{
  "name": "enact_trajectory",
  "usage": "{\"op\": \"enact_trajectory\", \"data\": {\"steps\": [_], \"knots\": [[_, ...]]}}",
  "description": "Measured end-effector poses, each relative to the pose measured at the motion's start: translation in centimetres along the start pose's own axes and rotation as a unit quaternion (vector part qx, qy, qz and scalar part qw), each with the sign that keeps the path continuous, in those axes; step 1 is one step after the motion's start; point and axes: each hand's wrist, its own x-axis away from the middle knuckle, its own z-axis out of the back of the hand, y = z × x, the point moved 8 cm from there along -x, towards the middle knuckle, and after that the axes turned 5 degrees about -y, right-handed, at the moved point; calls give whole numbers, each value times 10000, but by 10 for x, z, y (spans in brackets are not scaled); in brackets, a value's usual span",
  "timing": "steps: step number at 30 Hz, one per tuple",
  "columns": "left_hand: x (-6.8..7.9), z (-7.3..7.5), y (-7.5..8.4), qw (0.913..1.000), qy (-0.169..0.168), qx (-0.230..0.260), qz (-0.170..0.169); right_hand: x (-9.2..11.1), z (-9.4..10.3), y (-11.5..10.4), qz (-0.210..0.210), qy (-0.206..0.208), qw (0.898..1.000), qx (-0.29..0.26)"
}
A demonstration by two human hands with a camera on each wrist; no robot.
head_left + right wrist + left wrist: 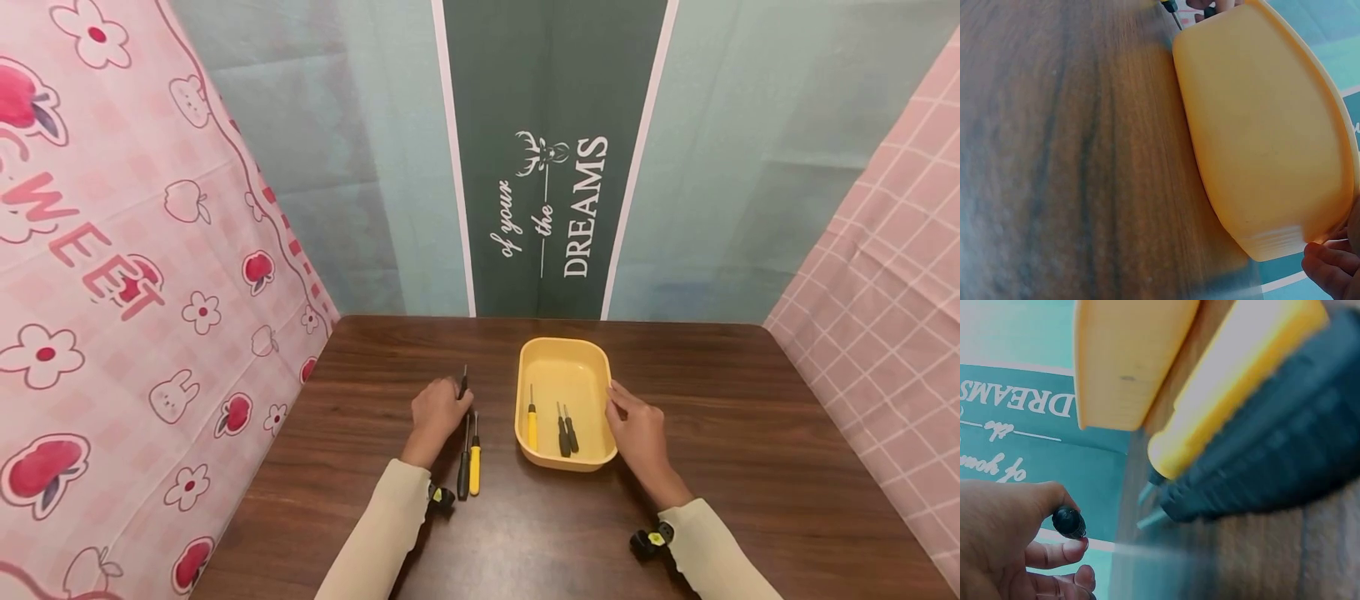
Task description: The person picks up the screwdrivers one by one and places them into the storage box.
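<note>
Nearest: yellow-handled screwdriver and black-handled screwdriver, side by side on brown wood-grain worktop; both handles cut off in left wrist view. Just beyond, left hand pinches a slim black screwdriver, its handle partly covered. Right hand pinches the right rim of a yellow rounded-rectangular tray; inside, one yellow-handled tool, two small black-handled tools, hidden by the wall in right wrist view. Behind: lettered dark-green cloth.

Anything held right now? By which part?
Left hand: a black screwdriver, by its handle. Right hand: the yellow tray, by the rim on its right side.
</note>
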Motion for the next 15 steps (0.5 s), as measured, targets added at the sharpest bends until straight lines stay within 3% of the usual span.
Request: {"op": "enact_trajectory", "data": {"steps": [7,15], "knots": [[1,7,12,9996,220,-2,-157,0,-1,1,4,1,10000,-7],[1,7,14,9995,281,12,-170,1,-3,3,26,-2,10000,-32]]}}
